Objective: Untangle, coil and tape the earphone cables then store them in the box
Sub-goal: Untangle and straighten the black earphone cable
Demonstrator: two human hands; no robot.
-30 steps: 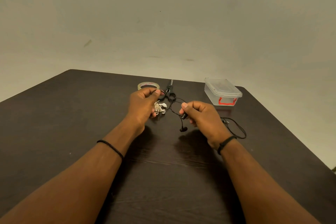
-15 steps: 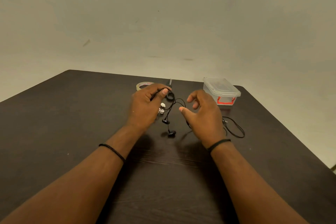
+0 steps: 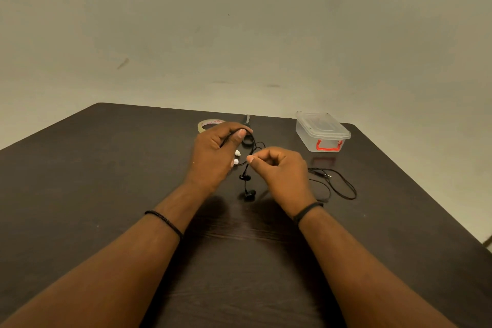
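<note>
A thin black earphone cable (image 3: 249,165) was held above the dark wooden table (image 3: 106,181) between two bare hands. The left hand (image 3: 215,157) was curled round a bundle of the cable, with the thumb pressed down on the strands against the forefinger near the top of the fist; two small white earbuds (image 3: 236,157) were seen just at the inner edge of that hand's fingers. The right hand (image 3: 282,170) was loosely closed, its thumb and forefinger pinched together on the cable, though the strand between the fingertips was too thin to be made out clearly. Below the two hands, two black earbuds (image 3: 247,186) were left hanging, the lower one at or near the table surface. A slack loop of the black cable trailed on the table to the right of the right wrist. A clear plastic box with a red latch (image 3: 322,132), its lid on, was set near the far right edge, and a roll of clear tape (image 3: 206,124) lay behind the left hand.
</note>
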